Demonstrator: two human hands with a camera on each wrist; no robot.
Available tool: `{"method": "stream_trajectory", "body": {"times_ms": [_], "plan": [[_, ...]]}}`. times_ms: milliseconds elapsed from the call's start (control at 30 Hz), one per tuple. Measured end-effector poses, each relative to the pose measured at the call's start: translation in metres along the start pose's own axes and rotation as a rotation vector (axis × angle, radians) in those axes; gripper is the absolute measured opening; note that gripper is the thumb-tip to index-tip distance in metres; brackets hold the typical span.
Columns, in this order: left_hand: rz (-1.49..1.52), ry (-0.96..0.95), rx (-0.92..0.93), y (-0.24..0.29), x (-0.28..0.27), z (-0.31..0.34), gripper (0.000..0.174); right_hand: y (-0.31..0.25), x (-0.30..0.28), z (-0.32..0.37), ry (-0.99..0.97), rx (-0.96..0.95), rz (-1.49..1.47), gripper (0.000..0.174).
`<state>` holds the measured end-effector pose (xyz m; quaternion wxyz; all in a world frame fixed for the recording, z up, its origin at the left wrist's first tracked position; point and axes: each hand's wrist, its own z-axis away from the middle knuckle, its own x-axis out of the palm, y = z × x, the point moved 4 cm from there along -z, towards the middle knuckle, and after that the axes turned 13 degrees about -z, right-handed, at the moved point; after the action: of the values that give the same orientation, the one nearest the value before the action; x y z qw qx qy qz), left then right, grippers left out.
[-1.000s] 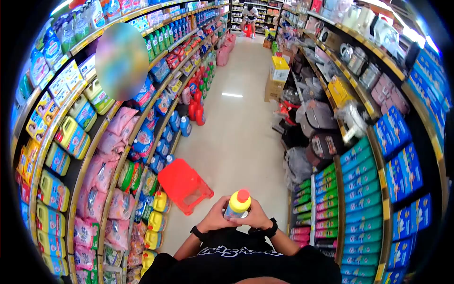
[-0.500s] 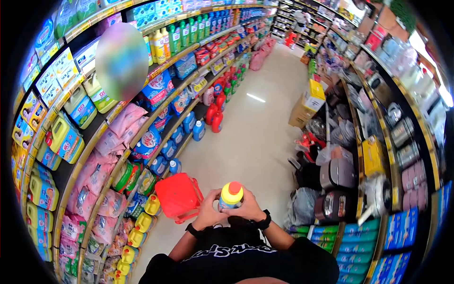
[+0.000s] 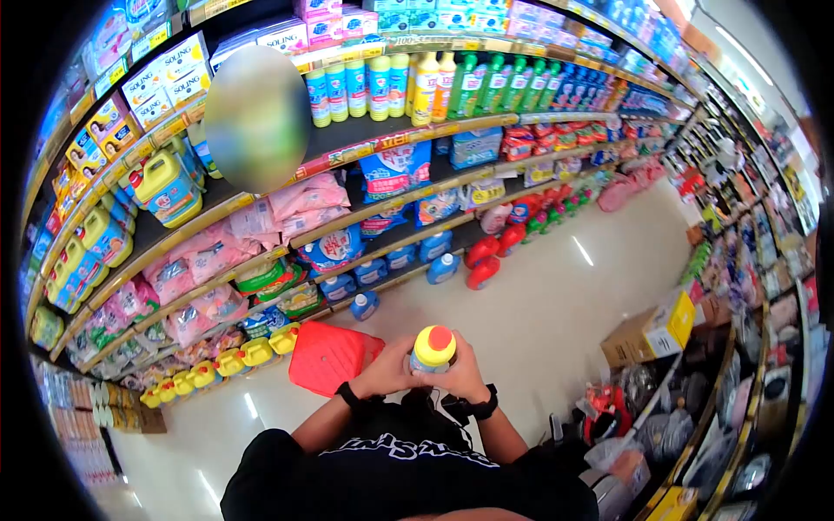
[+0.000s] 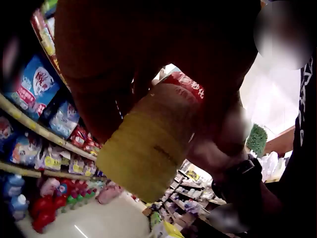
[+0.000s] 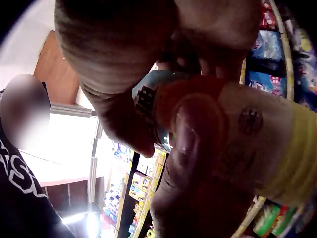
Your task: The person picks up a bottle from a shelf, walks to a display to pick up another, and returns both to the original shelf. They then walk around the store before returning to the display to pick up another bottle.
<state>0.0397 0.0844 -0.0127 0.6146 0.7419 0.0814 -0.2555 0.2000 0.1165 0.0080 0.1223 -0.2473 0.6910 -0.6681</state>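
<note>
Both hands hold one yellow plastic bottle point(image 3: 432, 352) with a red cap, upright in front of the chest. My left hand point(image 3: 388, 370) wraps its left side and my right hand point(image 3: 466, 373) its right side. In the left wrist view the bottle's yellow end point(image 4: 141, 153) sticks out below the dark hand, with a red printed label above. The right wrist view shows a thumb point(image 5: 187, 134) pressed on the label point(image 5: 247, 126), and fingers curled around the far side. A red plastic shopping basket point(image 3: 326, 360) stands on the floor just left of the left hand.
A long shelf point(image 3: 391, 148) of cleaning products runs along the left and front. Yellow jugs point(image 3: 230, 362) and blue bottles point(image 3: 443, 268) line its foot. To the right, a cardboard box point(image 3: 647, 334) stands on the floor point(image 3: 530, 317) by shelves of bagged goods.
The head view has swung left, so the left shelf now spreads across the front and the right shelves slid to the edge. Both hands keep holding the bottle in front of the chest.
</note>
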Motion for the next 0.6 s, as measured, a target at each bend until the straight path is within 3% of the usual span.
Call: {"method": "stream_trajectory", "body": {"times_ms": [67,167,300,333,467,600], "plan": [[0.004,0.048,-0.060,0.004,-0.008,-0.027,0.071,-0.011,-0.012,-0.035,-0.025,-0.042,-0.014,0.062],[-0.122,0.268,-0.057,-0.014,-0.013,-0.053,0.065,-0.013,-0.026,-0.081,-0.101,-0.097,0.004,0.060],[-0.336,0.321,-0.050,-0.025,-0.028,-0.086,0.057,-0.014,-0.030,-0.143,-0.244,-0.355,0.105,0.060],[-0.376,0.366,-0.063,-0.016,-0.038,-0.094,0.056,-0.017,-0.029,-0.158,-0.284,-0.316,0.113,0.062],[-0.354,0.731,-0.167,-0.044,-0.063,-0.127,0.059,-0.022,-0.022,-0.219,-0.348,-0.467,0.111,0.065],[-0.313,0.965,-0.037,-0.069,-0.105,-0.169,0.068,-0.035,-0.017,-0.285,-0.329,-0.638,0.267,0.062]]}}
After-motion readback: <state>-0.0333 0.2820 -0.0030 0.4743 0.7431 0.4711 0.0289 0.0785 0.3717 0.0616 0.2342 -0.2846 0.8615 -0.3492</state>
